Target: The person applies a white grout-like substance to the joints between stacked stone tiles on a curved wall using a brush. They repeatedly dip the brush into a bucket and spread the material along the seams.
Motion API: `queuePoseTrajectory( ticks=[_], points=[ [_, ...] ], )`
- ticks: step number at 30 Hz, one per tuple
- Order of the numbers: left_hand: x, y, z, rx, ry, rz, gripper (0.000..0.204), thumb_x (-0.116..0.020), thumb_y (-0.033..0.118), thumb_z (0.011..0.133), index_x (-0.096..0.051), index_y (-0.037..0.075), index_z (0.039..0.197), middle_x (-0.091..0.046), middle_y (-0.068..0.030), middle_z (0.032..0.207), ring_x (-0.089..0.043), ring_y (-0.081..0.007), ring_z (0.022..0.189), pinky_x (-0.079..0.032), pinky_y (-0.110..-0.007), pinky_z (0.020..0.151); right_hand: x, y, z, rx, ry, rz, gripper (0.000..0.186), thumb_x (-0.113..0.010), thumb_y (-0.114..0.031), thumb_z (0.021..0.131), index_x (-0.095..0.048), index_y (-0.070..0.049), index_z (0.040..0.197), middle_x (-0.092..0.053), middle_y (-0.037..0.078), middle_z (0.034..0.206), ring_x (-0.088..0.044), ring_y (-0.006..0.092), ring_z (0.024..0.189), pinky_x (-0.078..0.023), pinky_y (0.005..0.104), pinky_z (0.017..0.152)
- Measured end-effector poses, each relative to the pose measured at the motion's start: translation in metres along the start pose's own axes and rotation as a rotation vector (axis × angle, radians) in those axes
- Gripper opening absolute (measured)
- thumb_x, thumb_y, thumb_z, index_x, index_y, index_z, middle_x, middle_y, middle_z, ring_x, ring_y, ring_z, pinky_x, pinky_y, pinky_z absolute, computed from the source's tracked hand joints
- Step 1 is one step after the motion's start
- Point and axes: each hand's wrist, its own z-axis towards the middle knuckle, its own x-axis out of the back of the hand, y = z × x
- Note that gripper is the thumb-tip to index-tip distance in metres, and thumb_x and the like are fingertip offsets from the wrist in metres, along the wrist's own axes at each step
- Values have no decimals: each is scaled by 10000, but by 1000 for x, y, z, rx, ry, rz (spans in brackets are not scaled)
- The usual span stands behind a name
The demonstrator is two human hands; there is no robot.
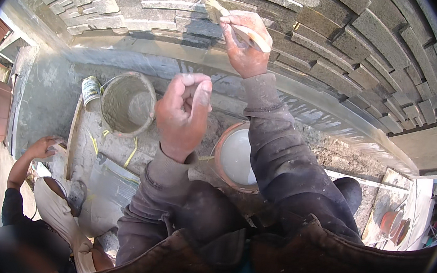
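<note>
My right hand (248, 43) is raised to the stone-clad wall (274, 9), gripping the pale handle of a paintbrush (214, 9). The brush's light bristles point up and left, at the grey stone strips. Below and to the left, my left hand (184, 109) hangs in the air with fingers curled and thumb pressed in. Whitish residue coats its fingertips, and whether anything is inside the curl is hidden. Under my right forearm stands an orange-rimmed bucket (238, 157) of milky white liquid, partly covered by my sleeve.
A large mortar-smeared bucket (127, 103) stands left of my left hand, beside a small paint can (91, 92). At lower left another person (56, 210) crouches, one arm reaching to a wooden board (73, 137). Wet drips streak the ledge (317, 112) under the stones. A reddish bucket (391, 223) sits far right.
</note>
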Motion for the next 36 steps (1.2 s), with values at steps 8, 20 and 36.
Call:
queuePoseTrajectory(
  ticks=[8,20,36],
  points=[
    [-20,-50,212,192,-55,1041,529,-545,501,994,-667,83,1295,-749,-220,1145,-687,-404,1163,-523,-502,992,-4,4,-23,-60,71,-165,226,-792,-40,789,-764,-176,967,-599,127,1132,-620,337,1099,-513,435,931],
    [-4,-32,189,68,-106,1046,440,-582,447,986,-754,75,1146,-769,-163,1036,-733,-330,1021,-552,-438,897,9,-17,27,0,370,-154,232,-755,-45,786,-754,-147,994,-572,127,1151,-561,313,1118,-489,424,941],
    [29,37,-70,344,-186,-131,254,-450,107,1087,-506,39,1325,-727,-97,835,-613,-104,691,-483,-233,658,-47,-16,50,147,131,-38,228,-796,-27,795,-756,-134,992,-654,95,1104,-637,287,1023,-530,384,903]
  ],
)
